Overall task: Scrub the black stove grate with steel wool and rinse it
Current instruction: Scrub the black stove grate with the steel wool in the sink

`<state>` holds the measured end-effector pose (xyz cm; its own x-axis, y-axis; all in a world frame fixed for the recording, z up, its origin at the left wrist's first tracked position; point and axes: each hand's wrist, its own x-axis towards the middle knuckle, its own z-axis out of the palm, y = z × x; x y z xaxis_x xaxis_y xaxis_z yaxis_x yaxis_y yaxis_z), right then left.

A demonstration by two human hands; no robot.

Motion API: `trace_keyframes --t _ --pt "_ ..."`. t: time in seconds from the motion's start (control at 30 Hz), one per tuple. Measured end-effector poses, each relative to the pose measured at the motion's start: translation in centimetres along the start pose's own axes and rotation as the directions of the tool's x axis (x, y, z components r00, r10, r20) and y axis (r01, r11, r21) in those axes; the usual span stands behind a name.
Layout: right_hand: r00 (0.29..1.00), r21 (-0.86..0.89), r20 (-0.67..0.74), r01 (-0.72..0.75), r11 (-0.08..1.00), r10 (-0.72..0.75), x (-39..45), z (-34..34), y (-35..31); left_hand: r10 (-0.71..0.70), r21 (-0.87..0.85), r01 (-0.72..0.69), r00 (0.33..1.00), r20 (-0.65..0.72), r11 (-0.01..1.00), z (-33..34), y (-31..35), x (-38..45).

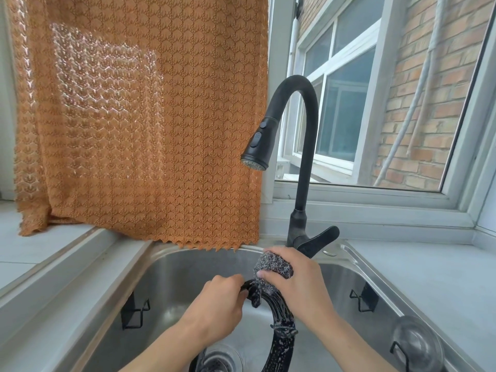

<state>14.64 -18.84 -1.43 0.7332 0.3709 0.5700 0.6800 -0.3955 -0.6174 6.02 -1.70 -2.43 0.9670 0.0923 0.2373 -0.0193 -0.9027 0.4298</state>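
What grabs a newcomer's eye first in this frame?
Probably the orange patterned curtain filling the upper left, and the black gooseneck faucet arching before the window at centre. Low in the steel sink, both hands work a sudsy black stove grate: the left hand grips its top edge while the right hand presses a steel wool pad onto it.

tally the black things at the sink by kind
black curved pull-down faucet: 1
black ring-shaped stove grate: 1
black wire clips on the steel sink walls: 3
total: 5
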Motion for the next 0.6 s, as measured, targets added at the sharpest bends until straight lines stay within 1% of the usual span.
trace_keyframes --t 0.17,0.23,0.3,0.4,0.43,0.53,0.6 --pt "0.973 0.014 0.083 0.216 0.976 -0.216 -0.2 0.1 -0.8 -0.001 -0.002 0.001 1.000 0.010 1.000 0.1 0.0 0.2" --pt "0.955 0.013 0.115 0.275 0.961 -0.275 -0.3 0.0 -0.9 -0.016 -0.053 0.017 1.000 0.026 0.998 0.1 -0.1 0.3" --pt "0.944 0.007 0.105 0.313 0.950 -0.312 -0.3 -0.4 -1.2 -0.041 -0.137 0.048 0.998 0.053 0.989 0.0 -0.1 0.5" --pt "0.949 0.017 0.015 0.316 0.949 -0.316 -0.1 -1.2 -1.7 -0.070 -0.193 0.077 0.997 0.045 0.978 -0.3 -0.1 0.7" --pt "0.952 0.010 0.023 0.306 0.952 -0.306 0.0 -1.5 -1.9 -0.076 -0.207 0.085 0.996 0.049 0.975 -0.3 -0.2 0.8" --pt "0.946 -0.042 0.176 0.282 0.958 -0.271 -0.2 -1.2 -1.9 -0.084 -0.214 0.097 0.994 0.071 0.972 -0.6 -0.5 0.8" --pt "0.931 -0.098 0.227 0.315 0.944 -0.287 -0.6 -0.5 -1.6 -0.058 -0.196 0.073 0.995 0.086 0.978 -0.6 -0.7 0.8"
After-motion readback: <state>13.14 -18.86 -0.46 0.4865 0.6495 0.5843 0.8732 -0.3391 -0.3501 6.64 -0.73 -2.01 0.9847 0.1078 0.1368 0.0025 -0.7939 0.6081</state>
